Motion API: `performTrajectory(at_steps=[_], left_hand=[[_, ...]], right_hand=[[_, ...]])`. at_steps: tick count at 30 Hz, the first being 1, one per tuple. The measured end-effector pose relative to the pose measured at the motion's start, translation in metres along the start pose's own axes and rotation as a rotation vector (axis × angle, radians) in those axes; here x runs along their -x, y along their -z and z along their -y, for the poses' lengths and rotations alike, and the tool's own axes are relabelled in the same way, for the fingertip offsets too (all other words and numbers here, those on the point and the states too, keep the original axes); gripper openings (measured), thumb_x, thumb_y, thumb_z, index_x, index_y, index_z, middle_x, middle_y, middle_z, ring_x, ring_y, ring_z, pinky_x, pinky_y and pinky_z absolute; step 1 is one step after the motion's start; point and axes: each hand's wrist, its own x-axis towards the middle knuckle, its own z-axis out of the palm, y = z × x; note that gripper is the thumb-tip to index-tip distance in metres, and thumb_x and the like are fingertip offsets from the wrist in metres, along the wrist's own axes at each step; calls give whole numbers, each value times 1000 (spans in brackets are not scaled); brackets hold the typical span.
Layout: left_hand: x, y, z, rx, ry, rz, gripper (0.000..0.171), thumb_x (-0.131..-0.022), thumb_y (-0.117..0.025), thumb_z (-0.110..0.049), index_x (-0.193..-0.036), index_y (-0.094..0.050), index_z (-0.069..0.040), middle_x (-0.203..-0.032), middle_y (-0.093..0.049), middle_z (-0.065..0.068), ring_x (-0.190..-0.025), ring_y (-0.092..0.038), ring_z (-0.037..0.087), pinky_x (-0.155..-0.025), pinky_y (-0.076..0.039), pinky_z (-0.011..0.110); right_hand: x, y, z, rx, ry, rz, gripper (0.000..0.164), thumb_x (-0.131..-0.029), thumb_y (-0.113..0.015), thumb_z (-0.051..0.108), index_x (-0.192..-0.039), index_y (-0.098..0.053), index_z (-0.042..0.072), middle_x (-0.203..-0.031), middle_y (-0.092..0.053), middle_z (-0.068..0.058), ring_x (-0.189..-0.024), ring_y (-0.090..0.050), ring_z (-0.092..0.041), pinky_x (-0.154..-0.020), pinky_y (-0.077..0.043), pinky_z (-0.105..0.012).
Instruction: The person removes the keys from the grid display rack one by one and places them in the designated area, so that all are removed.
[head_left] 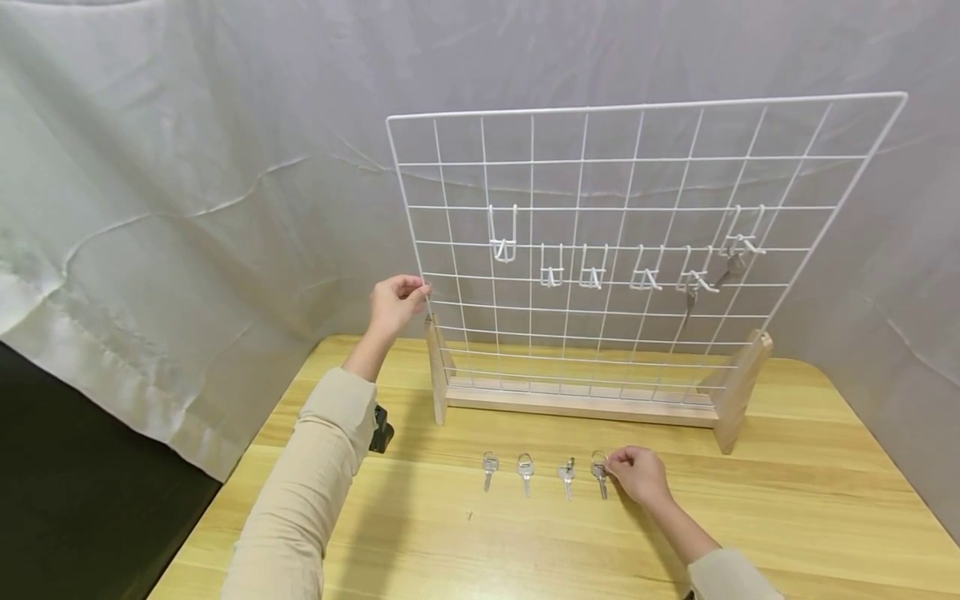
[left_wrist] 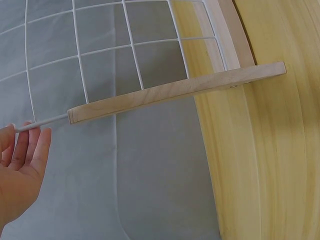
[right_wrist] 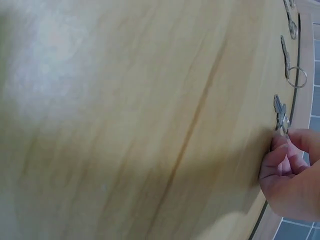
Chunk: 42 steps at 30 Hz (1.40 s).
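Note:
My left hand (head_left: 395,306) pinches the left edge wire of a white wire grid panel (head_left: 585,160), just above the wooden stand's left upright (left_wrist: 170,91). Down on the table my right hand (head_left: 640,476) holds a silver key (head_left: 601,481) by its ring end between thumb and fingertips. The key (right_wrist: 279,106) lies at the table surface in the right wrist view. Left of it, several more keys with rings lie in a row, among them a key (head_left: 566,476), a key (head_left: 525,472) and a key (head_left: 490,470).
Several white hooks hang on the grid, such as an upper left hook (head_left: 502,248). Two keys hang at the right, a lower key (head_left: 691,304) and an upper key (head_left: 732,267). A black object (head_left: 381,429) shows beside the left sleeve. Grey cloth (head_left: 300,208) stands behind the table.

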Motion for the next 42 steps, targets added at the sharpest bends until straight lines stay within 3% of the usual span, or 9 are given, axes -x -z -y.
performTrajectory(at_steps=[6, 10, 14, 20, 23, 29, 32, 37, 42], left_hand=[[-1, 1, 0, -3, 0, -2, 23, -90, -59, -8, -104, -61, 10, -108, -64, 27, -95, -65, 29, -76, -59, 23], [-1, 1, 1, -3, -7, -3, 22, -90, -60, -7, -103, -61, 10, -107, -64, 27, -87, -65, 21, -76, -59, 24], [0, 2, 2, 6, -15, -7, 21, -89, -60, -6, -102, -61, 11, -107, -64, 28, -79, -63, 11, -75, -59, 24], [1, 3, 4, 11, -43, -15, 20, -89, -60, -5, -101, -61, 11, -104, -65, 29, -76, -62, 8, -71, -59, 19], [0, 2, 4, 10, -57, -11, 20, -89, -60, -5, -100, -61, 12, -103, -64, 30, -75, -62, 9, -69, -58, 16], [-1, 0, 5, 27, -62, -4, 20, -89, -60, -5, -100, -62, 12, -103, -64, 30, -74, -61, 8, -67, -58, 14], [0, 1, 4, 22, -64, -4, 21, -88, -61, -5, -101, -61, 12, -104, -64, 30, -79, -64, 16, -67, -57, 14], [2, 2, 3, 19, -59, -2, 21, -88, -61, -4, -102, -60, 12, -105, -64, 30, -93, -64, 33, -67, -57, 13], [2, 2, 4, 27, -54, 0, 21, -88, -61, -4, -102, -61, 12, -106, -64, 30, -87, -65, 24, -66, -56, 12]], right_hand=[[-2, 16, 6, -70, -34, 19, 18, -85, -58, 7, -92, -64, -8, -72, -64, -11, -59, -55, -13, -46, -46, -18], [-8, 39, 18, -123, 28, -21, 24, -89, -59, 10, -103, -62, -9, -80, -66, -17, -62, -58, -15, -49, -51, -20], [-11, 65, 39, -213, 118, -85, 28, -91, -58, 14, -107, -59, -10, -77, -68, -2, -62, -57, -8, -53, -54, -20], [-15, 99, 71, -462, 224, -227, 5, -88, -61, 7, -89, -66, 8, -69, -63, 19, -59, -57, 0, -52, -52, -13], [-17, 115, 83, -527, 250, -303, 15, -87, -63, 5, -81, -65, 19, -69, -65, 17, -58, -58, 0, -50, -51, -11], [-18, 140, 105, -725, 287, -469, 16, -83, -64, -3, -77, -66, 13, -62, -65, 9, -51, -56, -1, -46, -50, -10], [-17, 147, 113, -827, 331, -521, 14, -81, -64, -6, -76, -67, 6, -61, -66, 6, -51, -57, -3, -45, -50, -10], [-16, 155, 122, -858, 331, -546, 8, -81, -65, -5, -80, -68, 2, -61, -65, 5, -54, -57, -4, -47, -49, -8], [-20, 161, 129, -832, 286, -549, 15, -80, -65, -5, -78, -67, 10, -64, -65, 7, -56, -56, -2, -49, -49, -6]])
